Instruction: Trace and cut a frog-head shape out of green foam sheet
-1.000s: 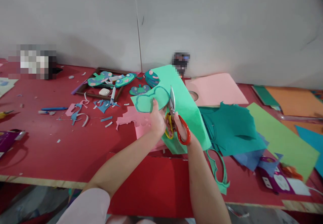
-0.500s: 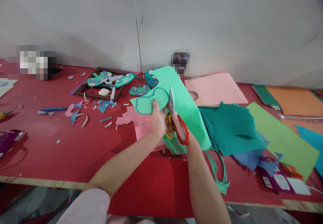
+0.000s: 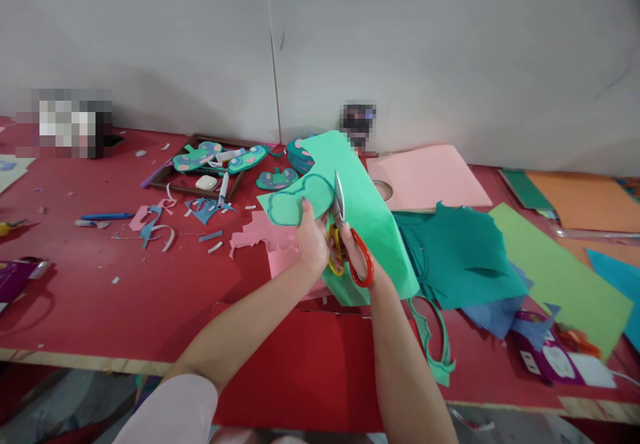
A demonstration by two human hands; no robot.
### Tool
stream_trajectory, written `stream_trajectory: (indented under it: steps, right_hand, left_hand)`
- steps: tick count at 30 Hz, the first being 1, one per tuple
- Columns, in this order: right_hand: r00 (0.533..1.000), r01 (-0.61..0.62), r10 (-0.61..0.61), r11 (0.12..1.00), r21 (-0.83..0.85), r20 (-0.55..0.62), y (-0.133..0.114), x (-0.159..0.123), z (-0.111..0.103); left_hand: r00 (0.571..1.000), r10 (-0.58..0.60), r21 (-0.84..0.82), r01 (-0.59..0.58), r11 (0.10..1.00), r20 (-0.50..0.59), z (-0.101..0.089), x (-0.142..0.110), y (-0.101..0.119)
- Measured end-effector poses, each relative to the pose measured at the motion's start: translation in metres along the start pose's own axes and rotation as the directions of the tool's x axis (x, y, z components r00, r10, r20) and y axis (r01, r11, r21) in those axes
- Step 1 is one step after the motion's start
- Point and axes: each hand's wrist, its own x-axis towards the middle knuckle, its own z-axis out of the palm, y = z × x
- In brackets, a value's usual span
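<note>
My left hand (image 3: pixel 311 241) pinches a light green paper sheet (image 3: pixel 367 221) by a lobe with a curved outline drawn in dark pen (image 3: pixel 295 202). My right hand (image 3: pixel 356 249) grips scissors (image 3: pixel 345 234) with one red and one yellow handle loop. Their silver blades point up and away, set into the sheet along the drawn line. Both hands hover above the red table (image 3: pixel 150 291), close together at the middle.
A pink scrap (image 3: pixel 273 237) lies under my hands. Right of them lie teal felt (image 3: pixel 455 257), lime paper (image 3: pixel 560 271), a pink sheet (image 3: pixel 425 177) and orange paper (image 3: pixel 585 201). Cut shapes on a frame (image 3: pixel 215 161), a blue pen (image 3: pixel 107 216) and scraps lie left.
The green sheet and the scissors have shifted very slightly to the left and up; the blades sit a little further along the drawn curve.
</note>
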Motion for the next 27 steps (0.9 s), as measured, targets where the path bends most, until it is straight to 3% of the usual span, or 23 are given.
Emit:
stream_trajectory:
  steps: [5,27]
  right_hand:
    - [1.0,-0.008,0.007,0.998,-0.07,-0.016,-0.0011,-0.0014,-0.0007]
    - [0.998,0.06,-0.063,0.986,-0.155,-0.02,0.0021,-0.0011,-0.0042]
  left_hand:
    - [0.994,0.104,-0.088,-0.103,0.991,0.014,0.0029,0.0014,-0.0005]
    - [0.99,0.14,-0.064,-0.141,0.988,-0.009,0.0053,0.0018,0.0036]
